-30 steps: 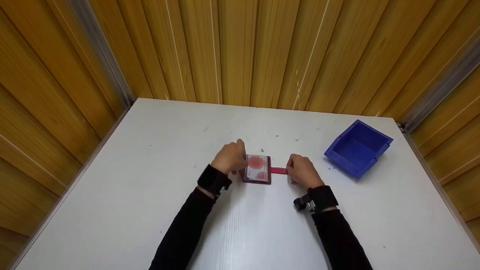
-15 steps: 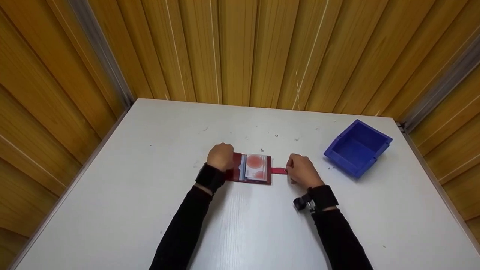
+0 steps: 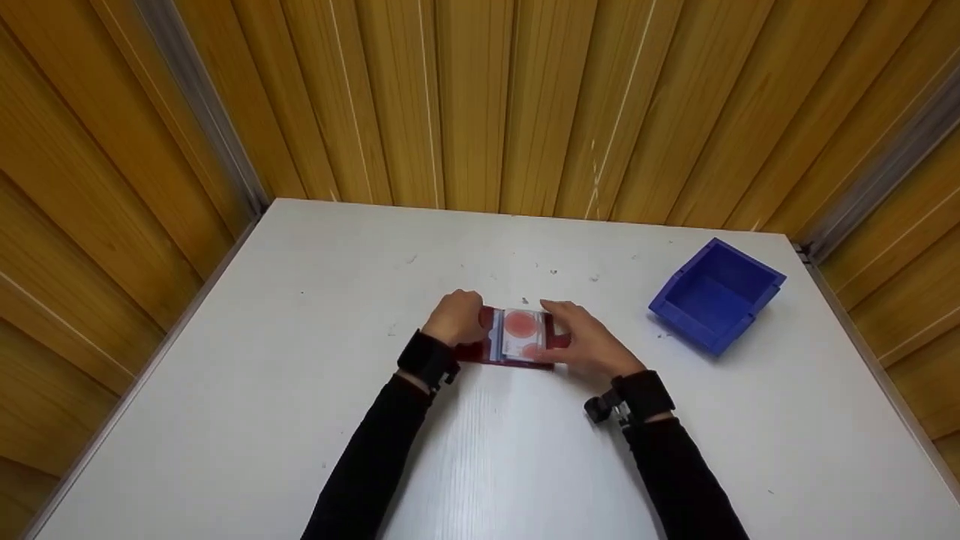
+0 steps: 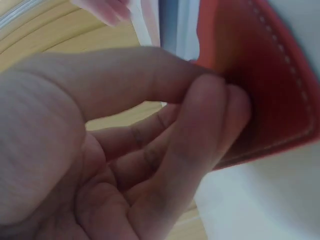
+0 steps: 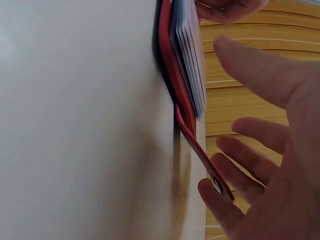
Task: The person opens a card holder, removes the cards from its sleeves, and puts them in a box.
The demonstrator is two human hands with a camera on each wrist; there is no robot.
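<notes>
A red card holder point(image 3: 484, 352) lies open at the middle of the white table point(image 3: 300, 390), with clear card sleeves point(image 3: 519, 330) showing red circles. My left hand point(image 3: 461, 319) pinches its left cover; the left wrist view shows the thumb and fingers point(image 4: 210, 100) curled on the red cover point(image 4: 270, 85). My right hand point(image 3: 566, 326) hovers with spread fingers over the holder's right side. In the right wrist view the red strap point(image 5: 197, 145) sticks out toward that hand point(image 5: 235, 125), its tip against a finger, beside the stack of sleeves point(image 5: 190, 65).
A blue plastic bin point(image 3: 716, 294) stands at the right of the table, near the far corner. Wood-panelled walls close in the table at the back and on both sides.
My right hand has let go of the strap's end and moved left over the card holder, fingers spread. My left hand has shifted a little right with the left cover.
</notes>
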